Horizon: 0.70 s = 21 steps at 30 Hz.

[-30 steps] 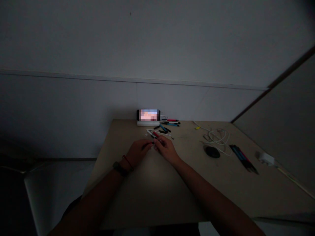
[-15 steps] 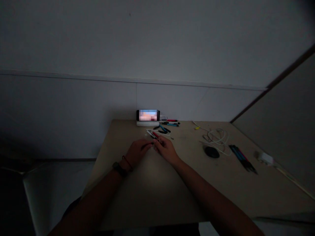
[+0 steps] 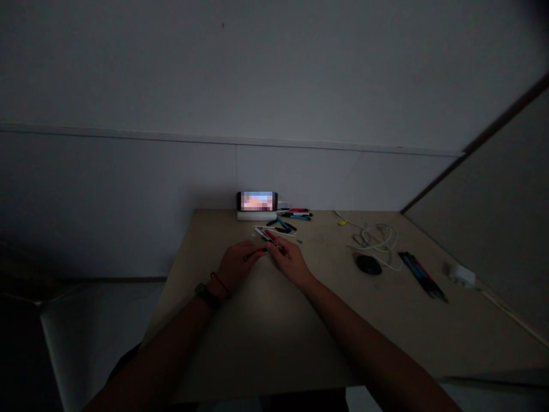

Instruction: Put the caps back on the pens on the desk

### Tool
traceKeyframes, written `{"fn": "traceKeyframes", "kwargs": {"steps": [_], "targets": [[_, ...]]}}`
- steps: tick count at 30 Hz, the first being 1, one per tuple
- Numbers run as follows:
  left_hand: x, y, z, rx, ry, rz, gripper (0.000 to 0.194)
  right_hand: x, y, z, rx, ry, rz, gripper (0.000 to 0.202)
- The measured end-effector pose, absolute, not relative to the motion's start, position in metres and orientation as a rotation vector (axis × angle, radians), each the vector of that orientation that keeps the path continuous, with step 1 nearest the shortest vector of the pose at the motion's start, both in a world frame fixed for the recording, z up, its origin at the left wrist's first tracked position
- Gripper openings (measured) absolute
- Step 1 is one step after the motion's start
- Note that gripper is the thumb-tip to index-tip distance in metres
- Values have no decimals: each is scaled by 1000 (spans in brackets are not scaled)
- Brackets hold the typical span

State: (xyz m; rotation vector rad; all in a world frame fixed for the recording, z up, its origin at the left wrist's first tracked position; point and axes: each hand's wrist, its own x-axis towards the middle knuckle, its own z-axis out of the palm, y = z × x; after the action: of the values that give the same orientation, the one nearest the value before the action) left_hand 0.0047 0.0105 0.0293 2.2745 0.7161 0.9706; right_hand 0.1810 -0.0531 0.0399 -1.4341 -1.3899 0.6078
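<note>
In the dim head view my left hand [image 3: 237, 262] is closed in a pinch on a red pen part [image 3: 258, 250], whose dark end points at my right thumb. My right hand [image 3: 289, 258] is closed too, its fingertips almost against that dark end; what they hold is too small and dark to make out. Just beyond my fingers lie a red pen piece [image 3: 269, 234] and a white pen piece [image 3: 259, 232]. Behind them are scattered black and blue pen parts [image 3: 285, 224].
A lit phone [image 3: 257, 201] leans on a white block [image 3: 256, 216] by the wall. More pens [image 3: 300, 216] lie to its right. Farther right are a coiled white cable [image 3: 373, 237], a black mouse [image 3: 368, 264], a row of pens [image 3: 422, 276] and a white plug adapter [image 3: 462, 276].
Between my hands, the red pen part's dark end shows a little more clearly, slightly apart from my right fingers. The view has shifted very slightly; the other things lie as before.
</note>
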Motion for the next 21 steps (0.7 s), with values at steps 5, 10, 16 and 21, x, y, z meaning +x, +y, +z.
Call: {"fn": "traceKeyframes", "kwargs": {"steps": [5,10,16,21], "targets": [[5,9,32,2284,730,976,28,182,-53,38,-1448,-1402,585,46],[5,10,31,2299,730,997,25,183,-51,34,-1459,-1396,582,46],[6,10,27,2276,723,980,23,182,-51,35,-1453,-1367,591,47],[6,10,28,2279,707,972,24,181,-52,36,-1438,-1353,598,49]]}}
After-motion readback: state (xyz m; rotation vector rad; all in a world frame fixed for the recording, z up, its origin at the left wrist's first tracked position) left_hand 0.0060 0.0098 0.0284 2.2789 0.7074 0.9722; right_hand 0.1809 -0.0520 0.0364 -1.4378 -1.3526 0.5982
